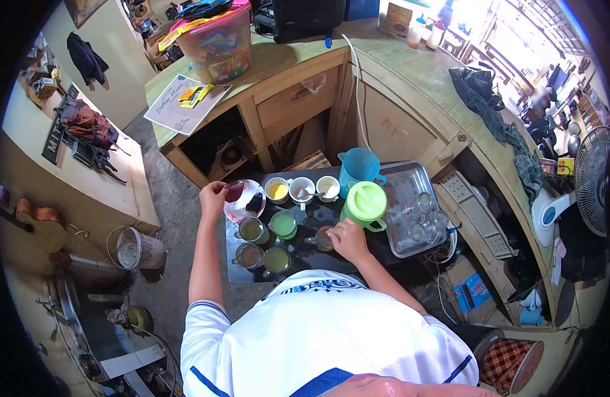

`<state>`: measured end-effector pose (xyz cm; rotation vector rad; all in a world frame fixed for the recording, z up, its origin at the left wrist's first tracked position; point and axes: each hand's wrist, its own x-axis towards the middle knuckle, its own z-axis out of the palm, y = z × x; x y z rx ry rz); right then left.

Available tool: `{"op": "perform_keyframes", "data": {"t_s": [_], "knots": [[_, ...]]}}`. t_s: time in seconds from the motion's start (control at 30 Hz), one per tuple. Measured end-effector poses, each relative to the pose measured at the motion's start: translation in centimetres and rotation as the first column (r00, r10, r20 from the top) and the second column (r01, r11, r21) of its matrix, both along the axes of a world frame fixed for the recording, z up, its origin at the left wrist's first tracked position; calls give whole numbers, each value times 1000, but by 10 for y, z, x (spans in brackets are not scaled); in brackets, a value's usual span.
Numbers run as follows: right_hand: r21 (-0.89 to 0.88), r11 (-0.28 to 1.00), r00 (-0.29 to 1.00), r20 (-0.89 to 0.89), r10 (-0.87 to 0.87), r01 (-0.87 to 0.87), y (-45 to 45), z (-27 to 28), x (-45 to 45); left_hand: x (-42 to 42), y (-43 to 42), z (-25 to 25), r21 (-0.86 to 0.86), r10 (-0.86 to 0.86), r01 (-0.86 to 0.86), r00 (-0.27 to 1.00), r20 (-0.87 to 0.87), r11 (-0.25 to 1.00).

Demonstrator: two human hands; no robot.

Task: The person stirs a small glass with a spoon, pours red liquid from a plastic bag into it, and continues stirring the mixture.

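Over a white plate (237, 215) at the table's left end, my left hand (214, 196) is closed on a small dark red piece (234, 190). A black item (255, 202) lies on that plate. My right hand (348, 238) is beside a glass mug (324, 239) with brownish contents, its fingertips at the rim; whether they grip anything is hidden. Several mugs with green or brown liquid stand between the hands, among them a green one (283, 225). Behind them are a cup with yellow contents (277, 190) and two white cups with spoons, one of them here (302, 190).
A lidded green pitcher (366, 202) stands just beyond my right hand, with a blue pitcher (360, 167) behind it. Farther right, a metal tray (401, 248) holds several glass mugs. A wooden counter (292, 66) curves around the table. On the floor at left sits a bucket (138, 250).
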<state>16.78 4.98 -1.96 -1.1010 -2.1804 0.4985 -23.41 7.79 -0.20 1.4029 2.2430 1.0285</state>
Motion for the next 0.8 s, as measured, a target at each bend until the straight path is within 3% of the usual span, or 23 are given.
{"op": "perform_keyframes", "data": {"t_s": [0.07,0.13,0.2,0.33,0.4,0.47,0.5,0.53,0.6,0.7,0.8], "knots": [[-33,998,999,28,45,-44,0,-3,1,-2,-11,10,108,-33,-1,949,313,994],[48,999,998,-56,-13,16,0,5,-2,0,-22,21,186,-88,20,927,364,982],[9,1000,1000,-23,11,-11,0,0,0,6,-31,29,390,-153,-86,827,541,917],[-9,1000,999,-52,9,-10,1,2,-3,18,-51,35,441,-184,-158,749,636,884],[-10,1000,1000,8,-13,13,-1,2,-4,35,-59,38,370,-35,-348,685,727,861],[-12,999,997,70,-36,37,-1,0,-4,46,-62,32,330,2,-411,628,778,850],[-34,999,999,30,-16,17,0,-1,-5,49,-65,27,224,25,-425,506,862,877],[-54,999,1000,-12,2,-2,0,-1,-4,51,-67,22,117,54,-422,373,926,899],[-30,999,999,18,-30,31,0,0,-5,61,-68,15,74,58,-395,313,948,916],[-53,998,999,27,-29,31,1,-1,-2,74,-66,10,-39,48,-260,26,999,965],[-51,998,999,-30,-31,29,1,4,-3,91,-68,18,-83,73,-204,-56,996,975]]}}
